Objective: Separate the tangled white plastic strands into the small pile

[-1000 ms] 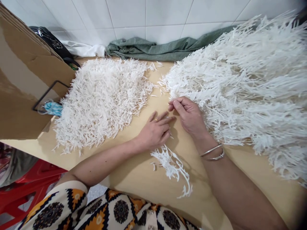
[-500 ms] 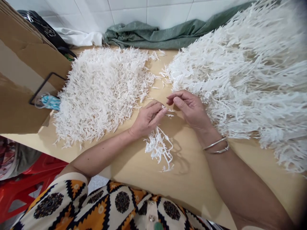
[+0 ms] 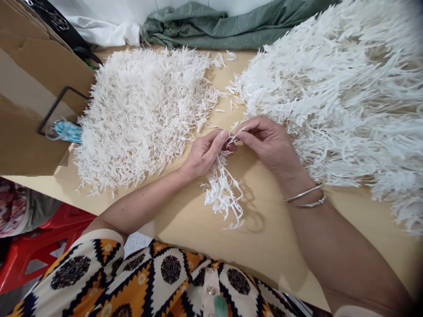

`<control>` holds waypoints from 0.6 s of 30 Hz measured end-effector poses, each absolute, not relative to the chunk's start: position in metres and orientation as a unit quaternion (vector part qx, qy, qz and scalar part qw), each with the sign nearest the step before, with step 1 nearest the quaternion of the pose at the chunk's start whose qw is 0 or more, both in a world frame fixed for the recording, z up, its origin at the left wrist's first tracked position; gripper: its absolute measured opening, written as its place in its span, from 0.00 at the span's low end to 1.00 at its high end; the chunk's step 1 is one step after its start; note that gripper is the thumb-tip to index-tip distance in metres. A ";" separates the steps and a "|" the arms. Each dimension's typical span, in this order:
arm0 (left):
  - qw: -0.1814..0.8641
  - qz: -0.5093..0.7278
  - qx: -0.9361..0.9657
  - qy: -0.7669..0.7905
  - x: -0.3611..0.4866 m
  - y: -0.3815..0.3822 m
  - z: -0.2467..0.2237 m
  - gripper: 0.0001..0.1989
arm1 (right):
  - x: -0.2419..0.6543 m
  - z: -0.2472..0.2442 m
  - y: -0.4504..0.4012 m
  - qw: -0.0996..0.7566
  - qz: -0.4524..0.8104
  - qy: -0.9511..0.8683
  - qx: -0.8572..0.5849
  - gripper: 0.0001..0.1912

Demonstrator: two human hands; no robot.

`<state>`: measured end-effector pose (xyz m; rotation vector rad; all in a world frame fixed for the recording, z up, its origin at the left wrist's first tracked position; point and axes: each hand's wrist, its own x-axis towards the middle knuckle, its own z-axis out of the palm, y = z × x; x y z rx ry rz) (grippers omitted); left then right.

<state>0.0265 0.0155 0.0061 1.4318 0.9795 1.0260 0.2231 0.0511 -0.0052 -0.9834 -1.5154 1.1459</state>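
Two bare hands over a pale bench [image 3: 271, 246], meeting near the centre of the frame. Left hand [image 3: 205, 152] with grip closed, apparently around a bunch of white strands [image 3: 223, 193] dangling below toward the lower centre, contact partly hidden by fingers. Right hand [image 3: 271, 141] with thumb and fingertip pinched on a thin white strand [image 3: 234, 137] reaching to the left thumb; hard to tell whether pinched there too.

By the look of it, well under way but unfinished: at upper left of the frame, a broad heap of short pieces [image 3: 142, 119], probably the done part; from upper right to the right edge, a larger pile of long strands [image 3: 346, 97], probably the part left, along with the bunch.

To the far left, a cardboard box [image 3: 29, 97] hemming in the heap; along the back, a crumpled green cloth [image 3: 214, 26]. Between heap and pile, a narrow strip with a few scraps [image 3: 218, 60]. Wider open room at lower centre, between the forearms, down to the near edge beside a patterned shirt [image 3: 142, 281].
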 end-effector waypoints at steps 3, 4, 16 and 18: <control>0.524 0.425 0.609 0.417 0.026 0.016 0.008 0.27 | 0.222 -0.007 0.051 0.517 0.471 -0.593 -0.400 0.16; 0.513 0.427 0.617 0.417 0.026 0.015 0.008 0.27 | 0.222 -0.008 0.051 0.533 0.473 -0.580 -0.394 0.15; 0.471 0.454 0.622 0.431 0.030 0.018 -0.002 0.17 | 0.218 -0.005 0.046 0.550 0.493 -0.552 -0.387 0.12; 0.507 0.482 0.582 0.416 0.029 0.021 -0.005 0.17 | 0.220 -0.003 0.046 0.524 0.512 -0.572 -0.369 0.14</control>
